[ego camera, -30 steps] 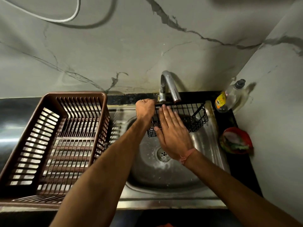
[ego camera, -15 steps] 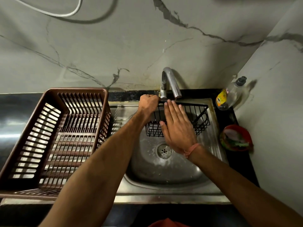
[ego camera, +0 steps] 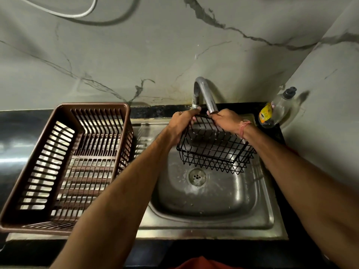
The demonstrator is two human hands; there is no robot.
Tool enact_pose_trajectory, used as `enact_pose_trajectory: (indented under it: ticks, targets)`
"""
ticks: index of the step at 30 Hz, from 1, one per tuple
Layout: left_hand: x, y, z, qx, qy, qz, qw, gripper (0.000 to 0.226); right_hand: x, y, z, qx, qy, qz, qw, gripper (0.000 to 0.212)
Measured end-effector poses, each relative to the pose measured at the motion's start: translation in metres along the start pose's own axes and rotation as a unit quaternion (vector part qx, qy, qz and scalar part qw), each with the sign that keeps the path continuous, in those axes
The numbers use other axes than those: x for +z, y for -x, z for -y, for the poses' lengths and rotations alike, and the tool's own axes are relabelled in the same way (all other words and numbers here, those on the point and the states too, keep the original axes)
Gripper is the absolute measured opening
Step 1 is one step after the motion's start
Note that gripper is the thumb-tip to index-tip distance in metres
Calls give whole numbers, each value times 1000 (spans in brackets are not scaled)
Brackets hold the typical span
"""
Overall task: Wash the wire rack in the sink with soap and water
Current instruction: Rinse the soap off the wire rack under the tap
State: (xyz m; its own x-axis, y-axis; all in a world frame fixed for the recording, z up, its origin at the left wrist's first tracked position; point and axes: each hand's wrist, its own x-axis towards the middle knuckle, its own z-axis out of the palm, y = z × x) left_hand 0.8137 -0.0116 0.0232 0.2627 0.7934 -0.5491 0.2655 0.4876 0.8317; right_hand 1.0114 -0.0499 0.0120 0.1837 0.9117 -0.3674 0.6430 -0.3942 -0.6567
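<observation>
Black wire rack, basket-shaped, open grid (ego camera: 213,148): one; held aloft over the bowl of the stainless steel sink (ego camera: 213,216), clear of the drain, far rim tucked just under the spout of the curved chrome tap (ego camera: 204,94). Long axis running left to right, slightly down toward the right; body hanging below and toward the viewer from both grips, near edge tilted low. Left hand (ego camera: 182,123): one; grip curled round the far-left top rim wire. Right hand (ego camera: 226,121): one; grip curled round the far top rim beside the spout, pink thread band at the wrist. Both grips close together on the same rim, neither plainly nearer; right end of rack unsupported. Judgement: next move likely a turn or shift under the spout, pivoting on that shared rim. Running water: not discernible. Brown slatted plastic dish drainer (ego camera: 64,166): one; on the steel drainboard left of the bowl. Clear soap bottle with yellow label and dark cap (ego camera: 275,111): one; on the dark counter (ego camera: 155,111), back right corner, well apart from both hands.
</observation>
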Motion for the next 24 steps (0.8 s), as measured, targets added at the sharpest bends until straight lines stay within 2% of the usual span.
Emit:
enact_pose_trajectory:
  ticks: [4,8,10,12,17,20,22,23,24]
  targets:
    - [-1,10,13,66,-86,11,994,66,-5,-13,-11,33,-63,13,997,49]
    - [1,22,19,99,-88,63,989,72,-5,-17,-9,71,-85,54,992,49]
    - [1,20,26,92,-96,77,988,101,-9,-20,-8,101,-84,86,988,44]
    - [-1,18,29,93,-96,76,988,114,-11,-23,-6,131,-76,113,982,37]
    - [-2,16,29,85,-59,49,993,96,-9,-28,12,90,-23,81,992,34]
    - [-4,19,32,89,-49,54,993,72,-9,-21,19,35,-20,69,997,23]
    - [-6,22,36,89,-30,54,994,47,-8,-11,23,2,8,26,1000,21]
    - [-5,23,39,80,-11,45,996,43,-6,-4,25,-6,23,5,1000,21]
    - [-5,26,40,67,7,30,997,48,-2,1,26,-10,39,-12,999,24]
